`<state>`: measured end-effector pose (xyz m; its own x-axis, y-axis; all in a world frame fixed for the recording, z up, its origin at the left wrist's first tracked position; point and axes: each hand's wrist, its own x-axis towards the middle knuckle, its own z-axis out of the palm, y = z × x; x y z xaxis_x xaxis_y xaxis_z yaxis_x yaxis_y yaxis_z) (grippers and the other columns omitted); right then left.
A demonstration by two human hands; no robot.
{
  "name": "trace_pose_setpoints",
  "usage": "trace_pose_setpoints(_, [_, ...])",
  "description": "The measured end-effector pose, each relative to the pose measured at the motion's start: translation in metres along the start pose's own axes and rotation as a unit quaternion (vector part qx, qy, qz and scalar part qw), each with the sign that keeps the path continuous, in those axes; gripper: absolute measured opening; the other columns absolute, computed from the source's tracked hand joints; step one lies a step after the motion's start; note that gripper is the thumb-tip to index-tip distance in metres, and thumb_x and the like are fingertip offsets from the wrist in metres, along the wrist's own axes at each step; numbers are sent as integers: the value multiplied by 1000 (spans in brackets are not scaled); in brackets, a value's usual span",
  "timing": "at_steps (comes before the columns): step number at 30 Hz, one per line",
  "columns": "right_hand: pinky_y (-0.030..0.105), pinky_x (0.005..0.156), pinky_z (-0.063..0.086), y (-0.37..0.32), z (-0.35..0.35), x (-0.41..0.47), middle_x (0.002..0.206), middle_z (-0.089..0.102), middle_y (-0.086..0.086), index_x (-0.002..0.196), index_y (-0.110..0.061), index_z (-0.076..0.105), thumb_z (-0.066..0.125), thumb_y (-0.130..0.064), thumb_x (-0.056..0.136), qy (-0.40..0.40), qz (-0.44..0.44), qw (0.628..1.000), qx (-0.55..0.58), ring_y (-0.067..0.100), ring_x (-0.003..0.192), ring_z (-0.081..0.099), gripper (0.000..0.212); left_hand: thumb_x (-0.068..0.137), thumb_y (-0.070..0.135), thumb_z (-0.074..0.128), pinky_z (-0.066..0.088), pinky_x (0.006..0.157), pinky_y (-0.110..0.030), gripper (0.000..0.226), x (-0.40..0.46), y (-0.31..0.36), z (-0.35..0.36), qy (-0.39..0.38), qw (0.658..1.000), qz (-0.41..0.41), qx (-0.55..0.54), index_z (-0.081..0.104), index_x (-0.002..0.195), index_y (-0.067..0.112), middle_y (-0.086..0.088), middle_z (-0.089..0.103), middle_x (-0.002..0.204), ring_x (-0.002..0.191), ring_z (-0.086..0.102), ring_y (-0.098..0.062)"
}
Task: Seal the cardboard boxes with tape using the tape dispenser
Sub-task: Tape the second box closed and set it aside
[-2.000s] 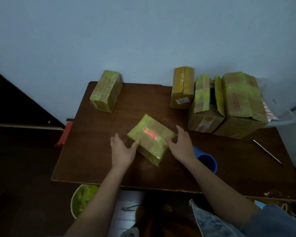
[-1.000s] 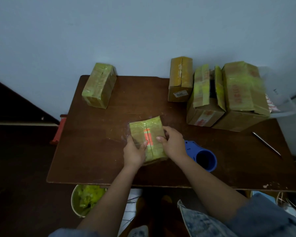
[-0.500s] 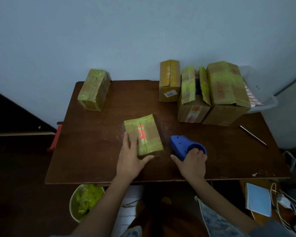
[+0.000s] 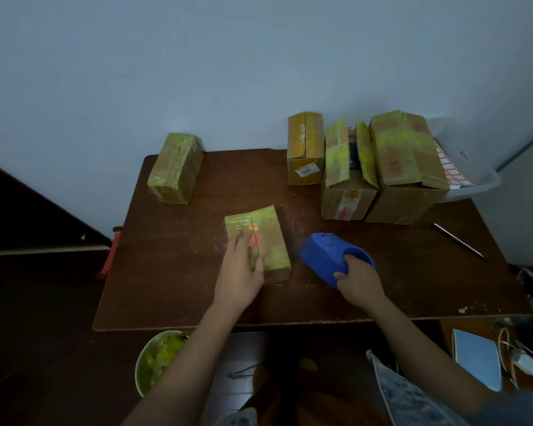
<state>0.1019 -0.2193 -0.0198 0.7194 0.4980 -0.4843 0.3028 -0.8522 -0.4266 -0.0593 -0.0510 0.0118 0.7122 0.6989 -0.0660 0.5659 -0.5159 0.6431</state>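
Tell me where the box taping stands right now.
Done, apparently: the box at far left looks fully wrapped. In hand: the left hand rests flat on the middle box; the right hand grips the blue tape dispenser. Left: the box with raised flaps is open.

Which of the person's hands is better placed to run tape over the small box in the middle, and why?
The right hand: it already grips the blue tape dispenser just right of the small box. The left hand lies flat on that box, so it suits steadying.
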Motion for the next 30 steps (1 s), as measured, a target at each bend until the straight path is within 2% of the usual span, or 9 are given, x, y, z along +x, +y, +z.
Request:
trace_pose_setpoints(3, [34, 89, 45, -11, -19, -9, 120, 56, 8, 121, -13, 52, 57, -15, 97, -30, -30, 998, 44, 18, 98, 53, 25, 96, 11, 56, 32, 108, -23, 48, 10, 18, -10, -24, 995, -30, -93, 45, 142, 13, -3, 49, 142, 133, 43, -16])
trace_pose_setpoints(7, [32, 94, 40, -28, -41, -19, 133, 51, 8, 139, -8, 46, 56, -14, 99, -76, -59, 993, 71, 21, 115, 52, 42, 99, 19, 53, 36, 111, -34, 51, 17, 37, -21, -108, 960, -110, -233, 37, 148, 19, 2, 41, 149, 137, 38, -15])
trace_pose_setpoints(9, [33, 93, 42, -33, -49, -20, 130, 55, 6, 136, -13, 50, 57, -16, 98, -100, -84, 989, 75, 18, 111, 56, 38, 100, 23, 51, 33, 108, -30, 50, 21, 42, -23, -134, 947, -130, -261, 37, 148, 20, 3, 41, 150, 138, 38, -15])
trace_pose_setpoints(11, [37, 89, 47, -36, -55, -22, 116, 60, 4, 122, -17, 57, 57, -17, 98, -124, -112, 984, 67, 16, 98, 60, 24, 101, 24, 51, 34, 108, -29, 40, 23, 42, -26, -151, 939, -129, -282, 49, 141, 21, 3, 49, 144, 133, 44, -13])
trace_pose_setpoints(13, [42, 90, 49, -38, -60, -24, 110, 61, 4, 116, -16, 60, 57, -17, 98, -146, -126, 979, 64, 19, 97, 61, 18, 100, 20, 52, 41, 108, -34, 24, 22, 40, -28, -155, 924, -125, -327, 67, 119, 22, 3, 65, 125, 120, 57, -13])
trace_pose_setpoints(16, [38, 87, 47, -40, -65, -25, 108, 64, 4, 113, -16, 63, 57, -18, 98, -177, -151, 971, 50, 21, 98, 62, 16, 97, 7, 54, 48, 102, -37, 26, 20, 34, -30, -147, 916, -130, -350, 74, 94, 23, 2, 73, 105, 107, 66, -16])
trace_pose_setpoints(21, [35, 89, 49, -41, -70, -27, 104, 68, -1, 103, -25, 66, 59, -17, 98, -225, -172, 957, 64, 15, 97, 65, 12, 94, -5, 47, 45, 105, -41, 37, 19, 20, -31, -183, 905, -157, -350, 74, 99, 20, -3, 70, 112, 114, 62, -21])
trace_pose_setpoints(28, [48, 102, 48, -41, -73, -19, 117, 70, 2, 119, -14, 68, 61, -18, 97, -276, -168, 943, 77, 18, 108, 66, 24, 92, -14, 47, 53, 89, -32, 40, 13, 14, -32, -185, 889, -170, -382, 68, 106, 17, -7, 68, 106, 103, 65, -20])
trace_pose_setpoints(30, [50, 100, 49, -43, -74, -19, 115, 70, 7, 118, -13, 69, 69, -32, 92, -285, -172, 938, 96, 23, 105, 67, 33, 91, -14, 50, 54, 82, -27, 38, 13, 11, -31, -173, 889, -176, -387, 69, 104, 17, -7, 67, 100, 95, 65, -17])
